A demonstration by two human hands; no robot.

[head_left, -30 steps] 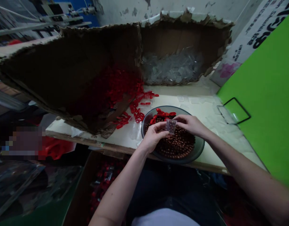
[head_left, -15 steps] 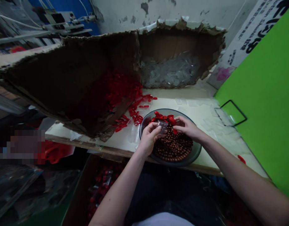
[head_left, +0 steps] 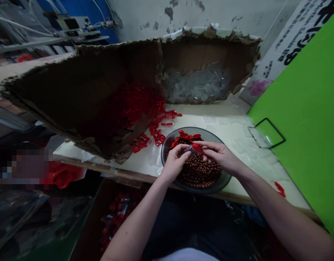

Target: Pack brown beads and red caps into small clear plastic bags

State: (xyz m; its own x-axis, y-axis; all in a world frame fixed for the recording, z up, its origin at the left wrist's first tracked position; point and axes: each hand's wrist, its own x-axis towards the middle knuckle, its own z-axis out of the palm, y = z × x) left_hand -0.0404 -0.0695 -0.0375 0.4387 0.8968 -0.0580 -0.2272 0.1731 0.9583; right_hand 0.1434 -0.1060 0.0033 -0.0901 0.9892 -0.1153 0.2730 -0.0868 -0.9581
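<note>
My left hand (head_left: 175, 162) pinches a small clear plastic case (head_left: 187, 149) above a grey bowl (head_left: 226, 177). From the right, my right hand (head_left: 220, 155) grips a red plastic cap (head_left: 197, 148), which is held right up against the case; I cannot tell whether the two are joined. Below both hands, the bowl holds dark brown beads (head_left: 202, 174) that look strung together. More red plastic pieces (head_left: 185, 135) lie on the beads at the far side of the bowl.
A torn cardboard box (head_left: 120, 54) at the back holds a heap of red pieces (head_left: 137, 105) on the left and clear plastic pieces (head_left: 196, 85) on the right. Red pieces spill onto the white table (head_left: 188, 116). A green panel (head_left: 305, 108) stands right. Below sits a box of red-and-clear items (head_left: 119, 214).
My right hand has brought the red cap left and down to the clear case. The two hands are now closer together, and the left hand has turned slightly.
</note>
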